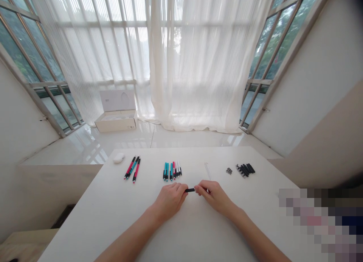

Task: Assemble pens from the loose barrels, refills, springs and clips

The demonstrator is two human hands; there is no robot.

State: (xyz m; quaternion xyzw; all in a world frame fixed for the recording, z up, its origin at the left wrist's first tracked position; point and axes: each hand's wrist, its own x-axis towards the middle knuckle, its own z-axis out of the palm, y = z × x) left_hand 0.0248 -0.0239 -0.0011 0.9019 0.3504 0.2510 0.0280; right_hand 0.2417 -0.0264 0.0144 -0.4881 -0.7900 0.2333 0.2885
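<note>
My left hand and my right hand meet at the middle of the white table, fingers curled. Between them they pinch a short black pen part, each hand holding one end just above the tabletop. Beyond my hands lies a row of pen barrels in teal, pink, white and black. To the left lie three assembled pens in pink and teal. Thin refills lie just past my right hand. A pile of black pen parts is at the far right.
A small white oval object lies near the table's far left corner. A tiny dark piece sits beside the black parts. An open white box stands on the floor by the sheer curtains. A blurred patch covers the lower right.
</note>
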